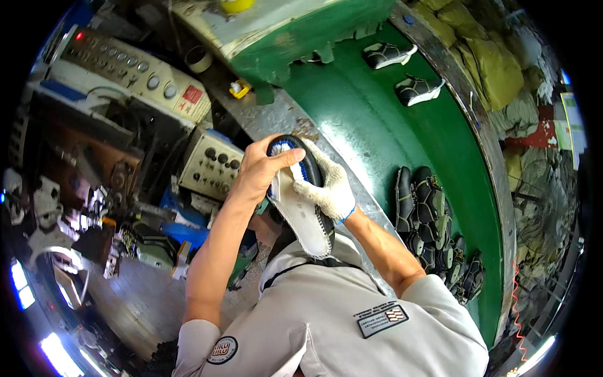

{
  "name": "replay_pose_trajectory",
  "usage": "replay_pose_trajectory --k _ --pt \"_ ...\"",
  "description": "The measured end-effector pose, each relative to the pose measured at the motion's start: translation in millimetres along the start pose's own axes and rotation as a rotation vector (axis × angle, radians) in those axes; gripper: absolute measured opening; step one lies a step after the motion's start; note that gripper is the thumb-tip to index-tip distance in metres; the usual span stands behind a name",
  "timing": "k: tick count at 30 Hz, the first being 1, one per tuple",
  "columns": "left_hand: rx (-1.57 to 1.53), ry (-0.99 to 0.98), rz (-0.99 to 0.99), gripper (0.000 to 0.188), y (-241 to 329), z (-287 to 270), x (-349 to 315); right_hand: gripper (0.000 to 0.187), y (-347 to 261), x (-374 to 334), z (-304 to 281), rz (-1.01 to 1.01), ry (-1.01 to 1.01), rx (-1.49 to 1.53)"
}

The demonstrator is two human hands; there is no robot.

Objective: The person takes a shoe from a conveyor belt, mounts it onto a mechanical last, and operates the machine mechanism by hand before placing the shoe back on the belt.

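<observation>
Between my hands is a dark shoe upper point(303, 225), turned so that its pale underside, stitched round the edge, faces up. Its rounded end points away from me, with a blue and white lining showing there. My bare left hand point(256, 168) grips that far end from the left, thumb pressed over the rim. A white knitted glove covers my right hand point(331, 188), which is closed round the right side of the same upper, its thumb on the underside. The fingers beneath the upper are hidden.
On the green conveyor belt point(370, 135) to the right lie several dark shoe uppers point(430, 207); two more shoes point(418, 91) with white parts sit farther up. At left stands a machine with a control panel point(132, 69) and a smaller knob box point(210, 164). A small yellow object point(239, 89) rests on the metal ledge.
</observation>
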State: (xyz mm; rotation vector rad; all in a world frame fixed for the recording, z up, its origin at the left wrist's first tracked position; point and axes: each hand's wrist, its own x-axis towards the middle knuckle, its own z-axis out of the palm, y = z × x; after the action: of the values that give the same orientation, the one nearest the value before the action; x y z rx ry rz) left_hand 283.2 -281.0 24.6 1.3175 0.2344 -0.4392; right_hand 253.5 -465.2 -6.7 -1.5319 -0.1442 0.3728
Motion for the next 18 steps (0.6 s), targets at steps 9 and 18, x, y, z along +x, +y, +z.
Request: replay_pose_trajectory --k 9,18 --pt "0.179 -0.156 -0.009 0.050 -58 71 109 0.088 44 9 -114 0.097 0.134 0.127" --pt "0.479 0.066 -0.305 0.050 -153 33 116 0.098 146 89 -329 0.887 0.180 -0.991"
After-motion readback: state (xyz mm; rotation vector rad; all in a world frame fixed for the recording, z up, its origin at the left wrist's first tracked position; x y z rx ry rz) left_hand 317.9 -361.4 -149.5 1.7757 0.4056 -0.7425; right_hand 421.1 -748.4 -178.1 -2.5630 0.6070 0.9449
